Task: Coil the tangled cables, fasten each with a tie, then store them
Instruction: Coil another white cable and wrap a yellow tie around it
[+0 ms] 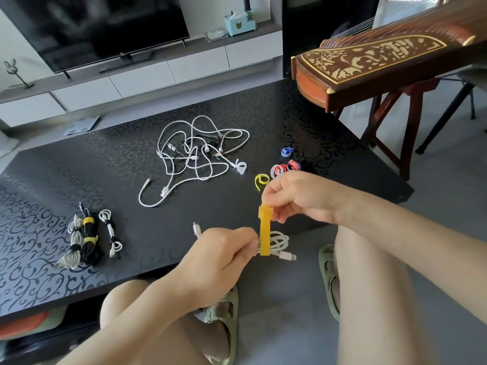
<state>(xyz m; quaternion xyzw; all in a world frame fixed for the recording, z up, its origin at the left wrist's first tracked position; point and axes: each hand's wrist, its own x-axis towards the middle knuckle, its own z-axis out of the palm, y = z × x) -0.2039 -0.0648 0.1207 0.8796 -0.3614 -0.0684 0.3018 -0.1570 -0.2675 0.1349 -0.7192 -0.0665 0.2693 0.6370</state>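
The left hand grips a small coil of white cable between thumb and curled fingers. It holds the coil in the air just past the near edge of the black scroll-patterned bench. 1 plug end of the coil points out to the right of this hand. Another sticks up behind its knuckles.

The right hand, just above and to the right of the left, pinches the top end of a flat yellow tie strap. The strap stands upright and taut across the front of the coil, its lower end at the coil's underside.

Beyond both hands lies a tangled heap of white and dark cables.

Just beyond the right hand lie loose curled ties:
- a yellow tie, nearest;
- a cluster of red, white and blue ties;
- a single blue tie, farthest.

Well left of the left hand, 3 tied bundles rest side by side:
- a grey-white bundle;
- a black bundle with 2 yellow ties;
- a small white bundle.
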